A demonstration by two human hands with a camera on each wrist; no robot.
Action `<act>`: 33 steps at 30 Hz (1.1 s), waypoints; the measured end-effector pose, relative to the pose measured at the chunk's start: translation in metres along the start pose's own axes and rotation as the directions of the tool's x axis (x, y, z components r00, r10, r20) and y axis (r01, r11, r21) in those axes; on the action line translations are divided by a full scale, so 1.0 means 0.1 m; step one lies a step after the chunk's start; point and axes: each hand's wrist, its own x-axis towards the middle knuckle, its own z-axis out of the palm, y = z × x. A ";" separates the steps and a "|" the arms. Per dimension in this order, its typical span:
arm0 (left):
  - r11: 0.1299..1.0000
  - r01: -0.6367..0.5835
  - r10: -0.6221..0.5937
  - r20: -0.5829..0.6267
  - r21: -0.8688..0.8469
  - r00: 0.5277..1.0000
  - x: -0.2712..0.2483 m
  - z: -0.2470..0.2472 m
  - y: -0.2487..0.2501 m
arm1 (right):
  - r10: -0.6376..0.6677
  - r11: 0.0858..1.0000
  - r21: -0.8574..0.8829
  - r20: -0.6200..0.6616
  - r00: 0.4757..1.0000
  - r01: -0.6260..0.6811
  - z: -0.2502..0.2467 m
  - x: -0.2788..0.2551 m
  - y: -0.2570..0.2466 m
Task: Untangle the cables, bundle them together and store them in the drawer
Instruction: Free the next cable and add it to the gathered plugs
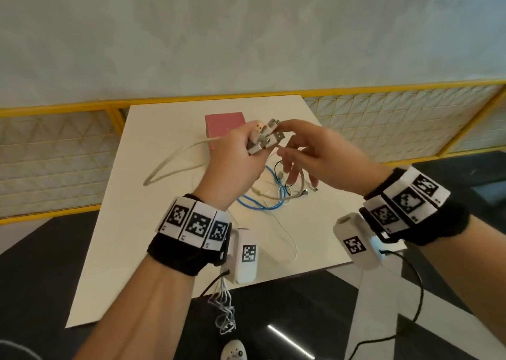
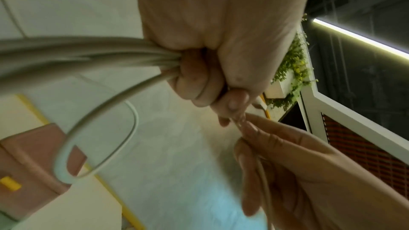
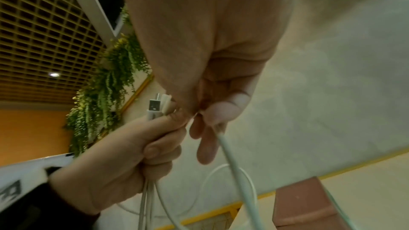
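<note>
Cables (image 1: 269, 195) lie tangled on the white table (image 1: 153, 222): one blue (image 1: 257, 209), one thin black, and several white ones too knotted to count. The left hand (image 1: 235, 157) holds a fistful of white cable ends, at least three plugs (image 1: 267, 137) sticking up above the fingers. The right hand (image 1: 320, 154) pinches one white cable (image 3: 230, 156) between thumb and forefinger, its other fingers spread loose. One pink box (image 1: 223, 128) stands behind the hands; its inside cannot be seen.
</note>
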 end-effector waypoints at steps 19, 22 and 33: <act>0.993 -0.005 0.033 0.240 -0.116 0.970 -0.45 0.28 0.67 | -0.052 0.939 -0.332 0.123 0.991 0.091 -0.25 -0.84 0.27; 0.987 -0.015 0.057 0.258 -0.163 0.964 -0.51 0.37 0.72 | -0.096 0.979 -0.153 0.236 0.967 0.134 -0.11 -0.85 0.41; 0.973 -0.026 0.035 0.033 -0.229 0.999 -0.63 0.41 0.72 | 0.022 1.000 0.001 0.331 0.943 -0.024 -0.11 -1.01 0.94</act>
